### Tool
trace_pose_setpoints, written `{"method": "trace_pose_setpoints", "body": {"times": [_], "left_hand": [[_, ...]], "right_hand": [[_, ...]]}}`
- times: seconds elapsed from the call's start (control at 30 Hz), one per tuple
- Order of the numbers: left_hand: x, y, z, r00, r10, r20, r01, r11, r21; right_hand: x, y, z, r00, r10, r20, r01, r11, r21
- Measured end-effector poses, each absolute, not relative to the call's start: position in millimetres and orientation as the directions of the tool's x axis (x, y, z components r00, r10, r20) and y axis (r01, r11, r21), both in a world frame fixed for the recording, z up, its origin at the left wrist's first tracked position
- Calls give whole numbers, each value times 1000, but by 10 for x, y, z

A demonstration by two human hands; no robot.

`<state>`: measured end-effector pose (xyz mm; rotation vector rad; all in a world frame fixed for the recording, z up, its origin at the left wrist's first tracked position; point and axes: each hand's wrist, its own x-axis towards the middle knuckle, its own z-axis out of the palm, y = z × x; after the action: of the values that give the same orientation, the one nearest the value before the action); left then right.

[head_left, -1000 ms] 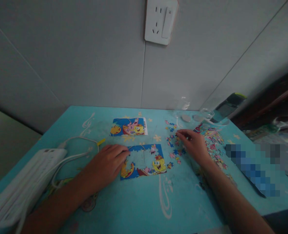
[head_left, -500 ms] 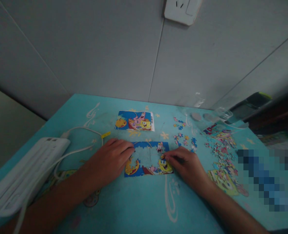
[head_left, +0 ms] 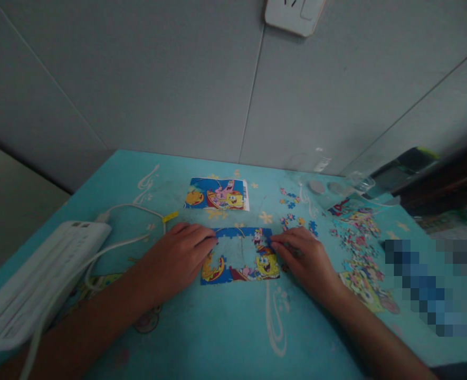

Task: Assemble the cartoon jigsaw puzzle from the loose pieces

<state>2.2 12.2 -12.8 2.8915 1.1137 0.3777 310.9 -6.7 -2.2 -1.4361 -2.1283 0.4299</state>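
Observation:
A partly assembled jigsaw puzzle lies in front of me, a blue-edged frame of cartoon pieces around a bare middle. My left hand is closed over its upper left edge, fingers together and fingertips on the border. At the upper right edge my right hand pinches the border between thumb and forefinger; any single piece there is hidden by the fingertips. Behind the puzzle lies a picture card with the matching cartoon scene. Small groups of loose puzzle pieces lie beyond my right hand.
A big pile of mixed pieces spreads at the right, near a clear plastic bag. At the left is a white power strip with a cable. The grey wall borders the table's back.
My right hand has shifted slightly up along the puzzle's right edge, and more of that border shows filled below the fingertips. The left hand stays on the left edge. The view tilts slightly.

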Motion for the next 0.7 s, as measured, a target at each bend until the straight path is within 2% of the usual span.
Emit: {"method": "trace_pose_setpoints", "body": {"times": [0.27, 0.7], "left_hand": [[16, 119, -120, 720, 661, 211, 657, -748, 98], [13, 127, -126, 728, 647, 225, 649, -757, 78]], "right_hand": [[3050, -104, -99, -357, 922, 152, 755, 381, -533], [3038, -95, -132, -376, 912, 165, 730, 401, -553]]}}
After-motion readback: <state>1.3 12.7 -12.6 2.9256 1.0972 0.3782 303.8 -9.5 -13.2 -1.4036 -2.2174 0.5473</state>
